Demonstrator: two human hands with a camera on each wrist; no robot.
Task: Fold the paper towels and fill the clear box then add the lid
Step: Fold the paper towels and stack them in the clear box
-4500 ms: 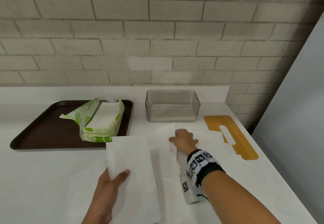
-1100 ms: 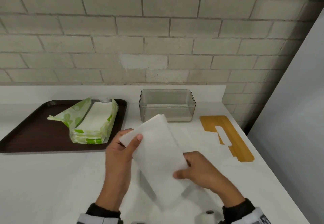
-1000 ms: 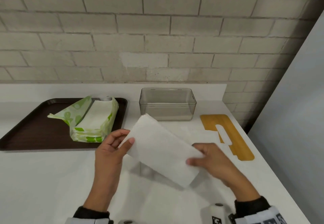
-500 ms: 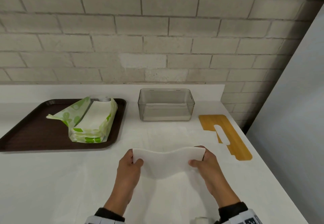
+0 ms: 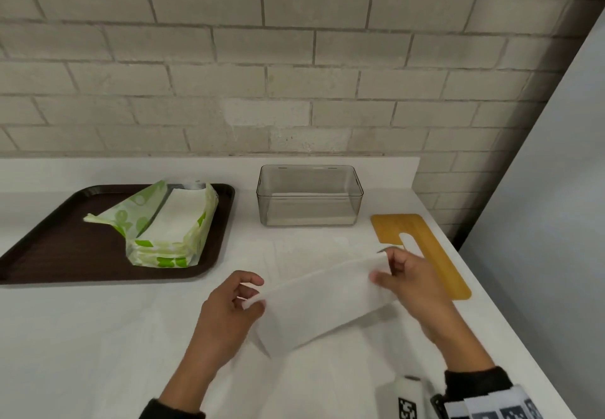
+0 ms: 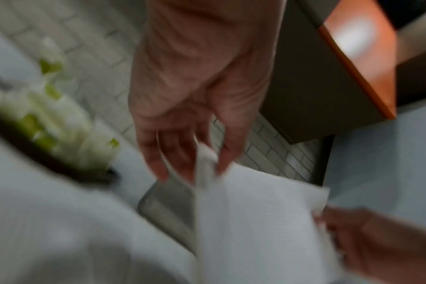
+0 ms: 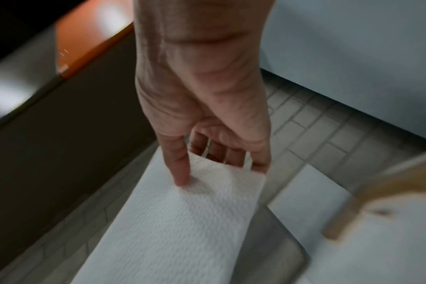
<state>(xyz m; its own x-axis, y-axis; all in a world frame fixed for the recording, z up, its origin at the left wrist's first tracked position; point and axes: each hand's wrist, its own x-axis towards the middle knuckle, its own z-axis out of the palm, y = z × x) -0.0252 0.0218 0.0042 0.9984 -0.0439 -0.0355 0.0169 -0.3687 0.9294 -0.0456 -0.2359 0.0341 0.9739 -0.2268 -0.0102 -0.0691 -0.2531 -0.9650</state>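
Observation:
A white folded paper towel (image 5: 322, 304) hangs above the counter between both hands, its right end higher. My left hand (image 5: 253, 292) pinches its left end, and that grip shows blurred in the left wrist view (image 6: 204, 167). My right hand (image 5: 381, 266) pinches its right end; in the right wrist view the thumb presses the towel (image 7: 182, 211) from above while the fingers curl under its edge. The clear box (image 5: 309, 194) stands behind, near the wall, with a white sheet lying flat in its bottom. The wooden lid (image 5: 422, 251) with a slot lies flat to the box's right.
A dark brown tray (image 5: 59, 245) at the left holds an open green-and-white pack of paper towels (image 5: 167, 228). More unfolded white sheets (image 5: 304, 248) lie on the white counter under the hands. The counter's edge runs along the right, and a brick wall stands behind.
The towel was turned from upright to lengthwise, lowered toward the counter, and now its right end has risen toward the lid while both hands keep hold of its ends.

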